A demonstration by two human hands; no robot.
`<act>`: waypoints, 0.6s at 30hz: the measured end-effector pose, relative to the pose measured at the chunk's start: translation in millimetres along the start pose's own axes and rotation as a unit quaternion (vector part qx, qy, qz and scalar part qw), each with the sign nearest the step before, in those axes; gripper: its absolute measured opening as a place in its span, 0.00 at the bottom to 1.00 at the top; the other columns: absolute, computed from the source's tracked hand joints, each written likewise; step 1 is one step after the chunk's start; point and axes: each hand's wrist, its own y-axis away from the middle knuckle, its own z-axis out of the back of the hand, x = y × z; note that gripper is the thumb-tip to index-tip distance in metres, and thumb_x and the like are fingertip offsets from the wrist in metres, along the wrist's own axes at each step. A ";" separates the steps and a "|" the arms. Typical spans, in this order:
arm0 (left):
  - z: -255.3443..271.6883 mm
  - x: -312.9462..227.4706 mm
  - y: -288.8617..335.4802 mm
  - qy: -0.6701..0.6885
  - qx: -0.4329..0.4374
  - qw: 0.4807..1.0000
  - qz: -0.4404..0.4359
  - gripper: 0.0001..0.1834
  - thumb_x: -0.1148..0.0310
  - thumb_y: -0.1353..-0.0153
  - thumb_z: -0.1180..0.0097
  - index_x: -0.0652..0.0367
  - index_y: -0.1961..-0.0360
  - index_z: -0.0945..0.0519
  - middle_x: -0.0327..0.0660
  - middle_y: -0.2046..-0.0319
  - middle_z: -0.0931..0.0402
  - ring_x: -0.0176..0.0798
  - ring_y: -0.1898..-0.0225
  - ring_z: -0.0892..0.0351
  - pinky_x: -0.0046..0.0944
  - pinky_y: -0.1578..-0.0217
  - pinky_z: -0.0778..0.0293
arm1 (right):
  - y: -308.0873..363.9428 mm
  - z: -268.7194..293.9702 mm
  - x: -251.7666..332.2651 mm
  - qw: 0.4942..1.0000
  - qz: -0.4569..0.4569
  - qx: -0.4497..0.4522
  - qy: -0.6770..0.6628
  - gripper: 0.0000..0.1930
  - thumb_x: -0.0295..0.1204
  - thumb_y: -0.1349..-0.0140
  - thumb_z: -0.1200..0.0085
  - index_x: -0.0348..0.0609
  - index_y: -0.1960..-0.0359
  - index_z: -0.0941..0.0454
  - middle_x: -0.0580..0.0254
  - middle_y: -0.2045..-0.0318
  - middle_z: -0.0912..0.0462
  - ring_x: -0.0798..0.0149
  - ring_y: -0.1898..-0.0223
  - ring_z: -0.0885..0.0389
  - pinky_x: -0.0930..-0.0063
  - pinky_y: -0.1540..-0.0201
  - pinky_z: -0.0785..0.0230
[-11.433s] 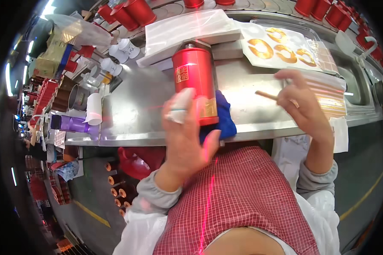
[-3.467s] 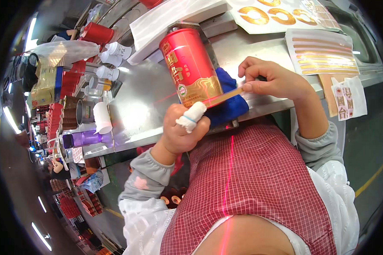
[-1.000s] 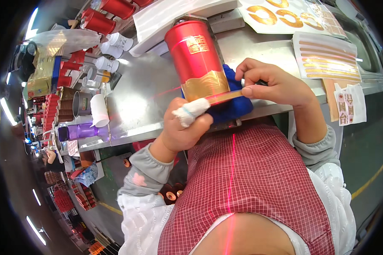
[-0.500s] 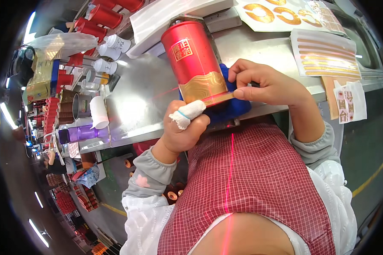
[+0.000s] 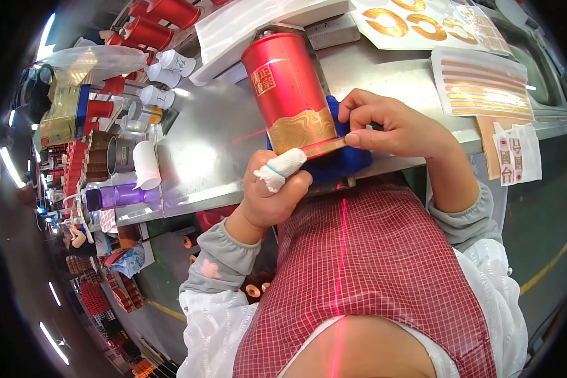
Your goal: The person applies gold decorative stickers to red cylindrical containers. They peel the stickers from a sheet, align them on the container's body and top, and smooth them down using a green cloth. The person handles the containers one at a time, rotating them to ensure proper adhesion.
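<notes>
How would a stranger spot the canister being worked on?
Find the steel counter, then its edge by the checked apron. There, the left hand and right hand are at the near end of a red canister. Its wavy gold band sets it apart from the red cylinders at upper left, which show none.

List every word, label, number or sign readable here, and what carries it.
I'm only placing the writing, not copying it:
Red canister: gold characters in a square frame.
White sheet at right: brown characters.
White containers at left: small dark characters.
Metal cup: marking too small to read.
</notes>
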 end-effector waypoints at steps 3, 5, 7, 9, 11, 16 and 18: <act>-4.3 -1.0 -10.7 -0.016 -0.028 0.998 -0.047 0.14 0.82 0.63 0.36 0.56 0.72 0.20 0.36 0.63 0.29 0.37 0.68 0.28 0.38 0.69 0.31 | 0.0 0.0 -3.5 1.000 0.001 0.000 -0.002 0.12 0.34 0.38 0.44 0.38 0.73 0.24 0.62 0.57 0.30 0.69 0.58 0.34 0.77 0.55 0.40; -2.0 1.9 -24.8 -0.070 0.009 0.985 -0.159 0.15 0.80 0.66 0.35 0.53 0.73 0.20 0.34 0.60 0.29 0.38 0.66 0.28 0.39 0.69 0.31 | 0.2 -0.3 -4.0 1.000 -0.003 0.000 -0.007 0.12 0.34 0.38 0.44 0.37 0.73 0.24 0.62 0.57 0.30 0.69 0.58 0.34 0.77 0.55 0.40; 0.2 1.5 -24.9 -0.116 0.036 0.980 -0.157 0.16 0.75 0.69 0.36 0.50 0.73 0.20 0.32 0.59 0.29 0.40 0.65 0.29 0.40 0.69 0.30 | 0.7 -0.5 -3.9 1.000 -0.013 -0.001 -0.013 0.12 0.34 0.38 0.44 0.37 0.73 0.24 0.62 0.57 0.30 0.69 0.58 0.34 0.77 0.55 0.40; 1.3 3.4 -28.5 -0.119 0.033 0.974 -0.188 0.15 0.75 0.69 0.36 0.52 0.74 0.20 0.34 0.60 0.28 0.41 0.65 0.29 0.40 0.68 0.31 | 2.5 -0.3 -5.0 0.999 -0.021 -0.006 -0.025 0.12 0.35 0.38 0.44 0.37 0.73 0.24 0.62 0.56 0.30 0.69 0.58 0.34 0.78 0.55 0.40; 4.1 0.5 -23.0 -0.097 0.009 0.987 -0.131 0.13 0.77 0.65 0.36 0.51 0.74 0.20 0.35 0.64 0.28 0.40 0.68 0.29 0.40 0.71 0.32 | 4.9 0.4 -6.3 0.999 -0.022 -0.013 -0.028 0.13 0.35 0.38 0.43 0.37 0.73 0.24 0.62 0.56 0.30 0.70 0.58 0.34 0.78 0.55 0.40; 2.0 -1.5 -10.3 -0.085 -0.004 0.993 -0.078 0.14 0.77 0.65 0.35 0.51 0.73 0.20 0.36 0.64 0.27 0.40 0.67 0.28 0.40 0.71 0.32 | 9.0 -1.8 -14.2 0.999 0.003 -0.040 0.001 0.14 0.37 0.39 0.42 0.38 0.73 0.25 0.61 0.56 0.30 0.69 0.58 0.33 0.77 0.55 0.39; 2.2 -0.6 -25.5 -0.086 -0.001 0.988 -0.130 0.15 0.76 0.66 0.35 0.51 0.72 0.18 0.36 0.61 0.26 0.41 0.65 0.29 0.40 0.68 0.33 | 9.0 -5.9 -16.3 0.999 0.011 -0.052 0.008 0.13 0.36 0.41 0.40 0.37 0.73 0.25 0.60 0.58 0.30 0.65 0.56 0.30 0.74 0.53 0.36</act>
